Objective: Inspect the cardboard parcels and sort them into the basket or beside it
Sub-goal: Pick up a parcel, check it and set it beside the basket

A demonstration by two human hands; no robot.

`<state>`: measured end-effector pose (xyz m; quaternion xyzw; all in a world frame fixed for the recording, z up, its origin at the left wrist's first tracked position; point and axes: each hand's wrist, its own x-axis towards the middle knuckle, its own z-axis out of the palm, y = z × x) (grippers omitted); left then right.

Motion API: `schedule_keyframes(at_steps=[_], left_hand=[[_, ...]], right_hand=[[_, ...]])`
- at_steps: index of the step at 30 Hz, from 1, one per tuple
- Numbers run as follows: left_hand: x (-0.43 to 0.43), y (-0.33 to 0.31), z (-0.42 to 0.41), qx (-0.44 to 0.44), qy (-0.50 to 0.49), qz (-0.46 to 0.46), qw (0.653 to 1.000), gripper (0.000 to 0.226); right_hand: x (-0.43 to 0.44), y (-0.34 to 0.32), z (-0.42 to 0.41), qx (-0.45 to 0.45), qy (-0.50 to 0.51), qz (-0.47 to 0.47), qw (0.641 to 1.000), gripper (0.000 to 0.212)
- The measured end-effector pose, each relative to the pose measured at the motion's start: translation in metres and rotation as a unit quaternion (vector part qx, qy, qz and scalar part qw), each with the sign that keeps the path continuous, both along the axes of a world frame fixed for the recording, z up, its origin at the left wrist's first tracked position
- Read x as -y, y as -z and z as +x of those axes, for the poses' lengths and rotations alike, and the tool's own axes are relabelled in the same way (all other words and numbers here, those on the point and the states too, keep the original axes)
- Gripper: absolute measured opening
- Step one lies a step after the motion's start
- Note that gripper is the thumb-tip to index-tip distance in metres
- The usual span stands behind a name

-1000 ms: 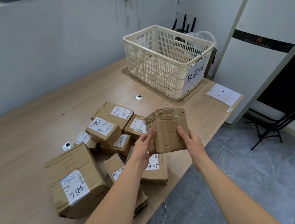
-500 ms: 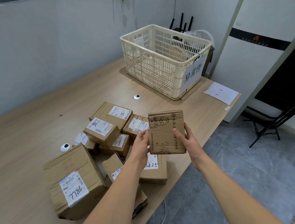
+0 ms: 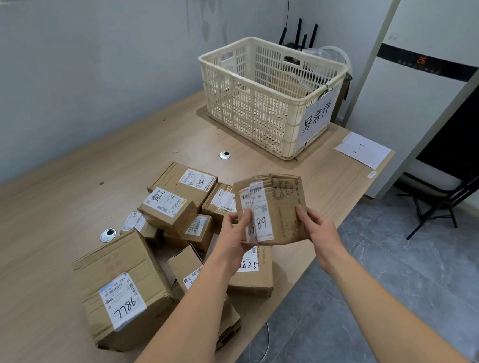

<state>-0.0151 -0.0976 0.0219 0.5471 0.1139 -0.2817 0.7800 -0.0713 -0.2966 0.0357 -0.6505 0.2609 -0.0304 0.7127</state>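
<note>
Left grip [image 3: 236, 234] and right grip [image 3: 319, 231] pinch opposite edges of the small brown cardboard parcel [image 3: 284, 206], thumbs on its labelled face. The parcel is held off the light wooden table [image 3: 63, 218], nearer the person than the cream perforated plastic basket [image 3: 256, 114]. Other brown cardboard parcels [image 3: 174, 206] lie piled on the table, well apart from the basket.

We could not read the label [image 3: 256, 211] on the parcel [image 3: 283, 206]: its fine print was too small, and blur smeared the digits left of "89". The left hand [image 3: 234, 239] covered the label's lower left corner. Its fingers, and those of the right hand [image 3: 321, 232], lay behind the parcel, out of sight. The left forearm [image 3: 185, 314] hid the start of the number ending "825" on a box [image 3: 252, 280] and most of a lower box [image 3: 232, 322]. The basket [image 3: 258, 114] walls screened its floor.
</note>
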Motion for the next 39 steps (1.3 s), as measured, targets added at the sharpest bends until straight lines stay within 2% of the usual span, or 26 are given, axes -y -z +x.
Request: schedule_keyframes(at_steps=[3, 6, 9, 14, 19, 27, 31, 39], left_hand=[[0.0, -0.002, 0.0, 0.02, 0.012, 0.025, 0.999, 0.034], [0.003, -0.004, -0.004, 0.033, 0.019, 0.039, 0.999, 0.042], [0.006, -0.004, -0.005, 0.046, 0.028, 0.043, 0.998, 0.045], [0.014, -0.002, -0.006, 0.049, 0.03, 0.054, 0.997, 0.037], [0.047, 0.007, -0.007, 0.045, 0.066, 0.079, 0.994, 0.039], [0.133, 0.005, -0.016, 0.063, 0.092, 0.088, 0.99, 0.024], [0.187, 0.002, -0.015, 0.067, 0.075, 0.1, 0.99, 0.035], [0.307, -0.007, -0.015, 0.067, 0.041, 0.126, 0.989, 0.038]], right_hand=[[0.001, -0.001, 0.001, -0.006, 0.042, -0.064, 0.997, 0.041], [0.001, 0.008, 0.004, -0.009, 0.045, -0.109, 0.993, 0.028], [-0.003, 0.012, 0.004, -0.033, 0.036, -0.086, 0.995, 0.026], [-0.005, 0.013, 0.001, -0.051, 0.033, -0.076, 0.995, 0.031], [0.013, 0.014, -0.012, -0.07, 0.074, -0.063, 0.993, 0.037], [0.093, 0.018, -0.029, -0.089, 0.104, -0.062, 0.989, 0.041], [0.141, 0.014, -0.029, -0.075, 0.106, -0.057, 0.99, 0.039], [0.257, 0.019, -0.025, -0.064, 0.089, -0.042, 0.993, 0.043]])
